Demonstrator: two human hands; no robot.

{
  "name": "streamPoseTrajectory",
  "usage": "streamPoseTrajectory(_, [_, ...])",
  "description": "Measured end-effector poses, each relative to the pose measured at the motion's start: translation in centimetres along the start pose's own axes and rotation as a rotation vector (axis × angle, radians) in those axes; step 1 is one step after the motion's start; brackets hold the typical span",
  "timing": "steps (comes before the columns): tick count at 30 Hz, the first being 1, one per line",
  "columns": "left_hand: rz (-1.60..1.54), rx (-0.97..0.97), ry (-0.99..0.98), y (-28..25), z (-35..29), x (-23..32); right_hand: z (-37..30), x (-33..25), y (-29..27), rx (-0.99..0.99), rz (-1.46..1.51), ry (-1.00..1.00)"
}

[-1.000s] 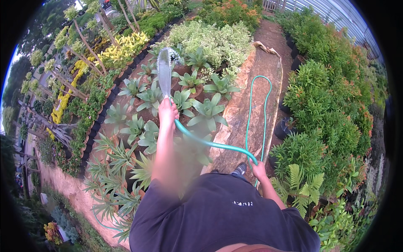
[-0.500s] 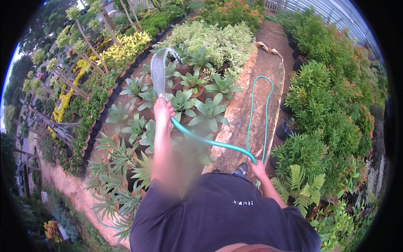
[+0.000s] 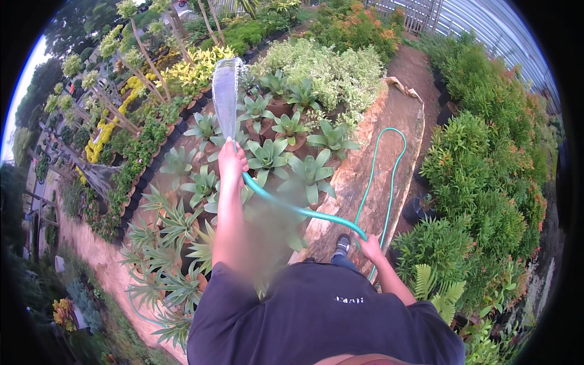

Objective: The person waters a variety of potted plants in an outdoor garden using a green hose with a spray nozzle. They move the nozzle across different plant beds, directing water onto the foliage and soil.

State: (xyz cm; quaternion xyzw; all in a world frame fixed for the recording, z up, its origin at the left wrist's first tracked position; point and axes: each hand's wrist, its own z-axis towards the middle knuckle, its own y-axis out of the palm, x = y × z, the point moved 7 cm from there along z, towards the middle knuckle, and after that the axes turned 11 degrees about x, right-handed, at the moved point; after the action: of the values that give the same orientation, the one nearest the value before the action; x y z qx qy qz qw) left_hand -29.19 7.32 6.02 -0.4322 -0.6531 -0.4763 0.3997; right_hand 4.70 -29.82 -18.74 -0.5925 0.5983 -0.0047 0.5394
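Filling right side of my remote view: dense green shrubs with reddish tips [image 3: 486, 170]. Long, worn brown ground sheet [image 3: 398, 115] runs near to far, perhaps as walkway, between shrubs and broad-leaved grey-green rosette plants [image 3: 310, 173] at left. Flexible turquoise hose [image 3: 328, 216] loops along sheet, likely for slack, then spans both hands. Clear, flattened water fan [image 3: 226, 97] leaves its far-left end. Left hand [image 3: 232, 163] grips there, thumb probably squeezing outlet. Right hand [image 3: 370, 246], clenched round nearer stretch, seems to carry hose weight.
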Motion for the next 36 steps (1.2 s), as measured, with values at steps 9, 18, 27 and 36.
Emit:
streamPoseTrajectory(9, [-0.062,0.047,-0.084,6.0,1.6,-2.1,5.5,-6.3,-1.6,-0.372,-0.080,-0.265])
streamPoseTrajectory(18, [-0.055,0.108,-0.121,13.3,1.2,-4.2,6.4,-17.2,1.6,-0.672,0.156,-0.640])
streamPoseTrajectory(27, [-0.022,0.144,-0.047,17.2,0.1,-3.1,10.7,-16.2,1.3,-0.759,0.348,-0.652])
streamPoseTrajectory(36, [-0.043,0.180,0.020,19.6,0.2,-1.5,14.0,-18.1,-0.5,-0.763,0.305,-0.697])
